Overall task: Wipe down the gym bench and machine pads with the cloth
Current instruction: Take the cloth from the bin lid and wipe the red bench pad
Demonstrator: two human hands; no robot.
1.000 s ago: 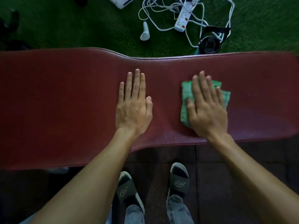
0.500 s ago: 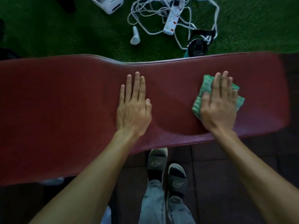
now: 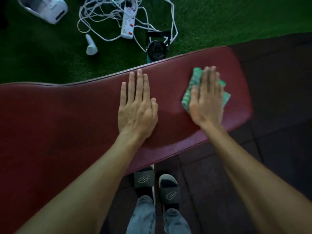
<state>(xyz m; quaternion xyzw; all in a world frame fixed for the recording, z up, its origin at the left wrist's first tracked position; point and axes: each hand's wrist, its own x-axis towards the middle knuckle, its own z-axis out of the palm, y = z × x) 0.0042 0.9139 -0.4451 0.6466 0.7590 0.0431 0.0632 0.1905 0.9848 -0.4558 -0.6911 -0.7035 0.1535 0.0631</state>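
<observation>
A long dark red padded gym bench (image 3: 67,115) runs across the view from the left to its rounded right end. My left hand (image 3: 137,107) lies flat on the pad near the middle, fingers straight and empty. My right hand (image 3: 206,102) presses flat on a folded green cloth (image 3: 189,93) near the bench's right end. The hand covers most of the cloth; green edges show at its left and right sides.
Beyond the bench, on green turf, lie a white power strip (image 3: 128,22) with tangled white cables, a white device (image 3: 45,9), a small white object (image 3: 90,46) and a black round item (image 3: 157,49). Dark rubber floor tiles (image 3: 278,149) lie at the right; my slippered feet (image 3: 157,184) stand below.
My right hand has slid the green cloth rightward along the pad to the bench's right end. My left hand stays flat in place. My feet have shifted to the right.
</observation>
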